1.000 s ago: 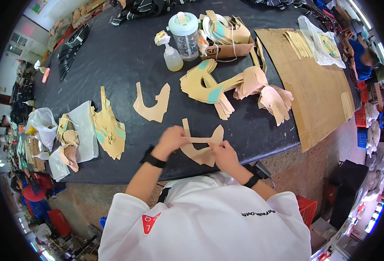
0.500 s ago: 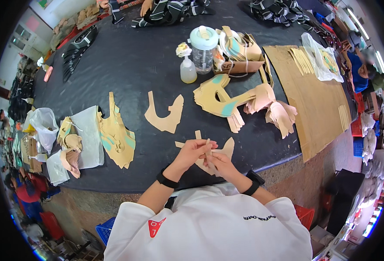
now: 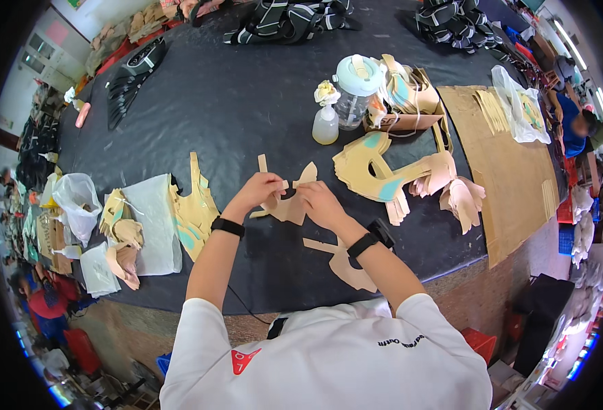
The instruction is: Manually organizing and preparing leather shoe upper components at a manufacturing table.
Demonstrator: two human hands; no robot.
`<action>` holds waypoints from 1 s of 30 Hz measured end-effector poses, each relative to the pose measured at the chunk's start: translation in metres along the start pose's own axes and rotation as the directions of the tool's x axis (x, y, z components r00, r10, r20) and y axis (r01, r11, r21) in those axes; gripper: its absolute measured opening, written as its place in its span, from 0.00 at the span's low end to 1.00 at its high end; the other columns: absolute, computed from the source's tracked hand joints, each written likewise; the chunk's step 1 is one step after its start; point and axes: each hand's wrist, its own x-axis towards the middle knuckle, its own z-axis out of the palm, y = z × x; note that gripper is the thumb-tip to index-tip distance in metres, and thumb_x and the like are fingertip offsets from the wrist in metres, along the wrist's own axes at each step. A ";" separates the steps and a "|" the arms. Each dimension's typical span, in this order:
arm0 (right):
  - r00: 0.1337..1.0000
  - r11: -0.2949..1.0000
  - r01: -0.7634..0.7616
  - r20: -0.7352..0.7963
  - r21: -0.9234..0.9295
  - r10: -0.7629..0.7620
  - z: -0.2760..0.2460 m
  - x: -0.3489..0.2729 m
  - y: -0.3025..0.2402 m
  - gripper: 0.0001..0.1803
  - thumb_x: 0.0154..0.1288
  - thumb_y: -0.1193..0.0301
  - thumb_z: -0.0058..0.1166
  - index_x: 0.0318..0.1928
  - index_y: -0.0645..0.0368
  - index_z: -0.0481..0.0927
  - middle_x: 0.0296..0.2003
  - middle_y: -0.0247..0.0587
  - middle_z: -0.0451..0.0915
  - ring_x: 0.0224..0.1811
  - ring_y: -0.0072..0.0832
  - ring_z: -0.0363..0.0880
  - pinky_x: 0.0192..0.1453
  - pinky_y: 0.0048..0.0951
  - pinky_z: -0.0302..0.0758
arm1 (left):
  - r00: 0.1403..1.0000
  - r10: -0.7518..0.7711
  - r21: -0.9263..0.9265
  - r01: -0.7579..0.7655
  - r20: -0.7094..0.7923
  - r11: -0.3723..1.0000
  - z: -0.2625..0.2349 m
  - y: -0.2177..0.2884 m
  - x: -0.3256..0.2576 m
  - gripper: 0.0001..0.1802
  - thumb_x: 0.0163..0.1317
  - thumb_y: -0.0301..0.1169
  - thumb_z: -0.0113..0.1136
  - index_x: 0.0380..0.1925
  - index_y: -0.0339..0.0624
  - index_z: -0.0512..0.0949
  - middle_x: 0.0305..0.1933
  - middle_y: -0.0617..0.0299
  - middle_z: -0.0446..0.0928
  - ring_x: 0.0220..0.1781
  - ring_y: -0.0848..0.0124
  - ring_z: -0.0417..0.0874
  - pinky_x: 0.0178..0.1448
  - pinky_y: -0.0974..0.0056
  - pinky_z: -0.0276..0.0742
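Observation:
A flat, curved beige cut piece point(image 3: 292, 211) lies on the black table in front of me, partly covered by my hands. My left hand point(image 3: 260, 191) pinches a small beige strip point(image 3: 286, 184) over the gap in the curve. Opposite it, my right hand point(image 3: 319, 203) has its fingertips closed at the piece's right arm point(image 3: 307, 173); whether they grip that edge or a small bit on it is hard to see. A second beige cut piece point(image 3: 353, 273) lies nearer me, partly hidden under my right forearm.
Stacked beige pieces with green patches point(image 3: 363, 167) lie to the right, more point(image 3: 195, 205) to the left. Behind stand a squeeze bottle point(image 3: 325, 126), a lidded clear jug point(image 3: 353, 102) and a filled carton point(image 3: 411, 123). A cardboard sheet point(image 3: 503, 178) covers the table's right side.
Both hands have moved away from me, from above the near cut piece to the farther one, and have come apart. The view has shifted slightly.

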 end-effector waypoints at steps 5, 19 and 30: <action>0.999 0.999 -0.035 0.032 0.009 0.034 0.004 0.001 0.014 0.14 0.56 0.78 0.49 0.44 0.64 0.79 0.47 0.42 0.77 0.50 0.40 0.70 0.57 0.34 0.70 | 0.991 0.067 0.106 -0.079 0.116 0.991 -0.002 -0.001 0.026 0.08 0.58 0.25 0.57 0.34 0.29 0.78 0.29 0.55 0.82 0.33 0.71 0.83 0.39 0.69 0.75; 0.997 0.994 -0.073 0.044 0.086 0.069 0.003 0.004 0.017 0.13 0.59 0.79 0.49 0.45 0.61 0.80 0.46 0.40 0.77 0.51 0.38 0.70 0.58 0.32 0.69 | 0.990 0.016 0.264 -0.053 0.138 0.963 -0.002 -0.003 0.045 0.05 0.54 0.22 0.56 0.28 0.29 0.78 0.27 0.52 0.81 0.32 0.66 0.85 0.40 0.67 0.78; 0.998 0.997 -0.054 0.025 0.053 0.052 0.003 0.004 0.016 0.15 0.57 0.79 0.50 0.46 0.61 0.80 0.46 0.39 0.77 0.51 0.36 0.70 0.56 0.31 0.70 | 0.994 0.044 0.298 -0.073 0.102 0.952 0.002 -0.002 0.045 0.05 0.52 0.23 0.58 0.25 0.30 0.79 0.25 0.53 0.81 0.29 0.67 0.85 0.38 0.67 0.78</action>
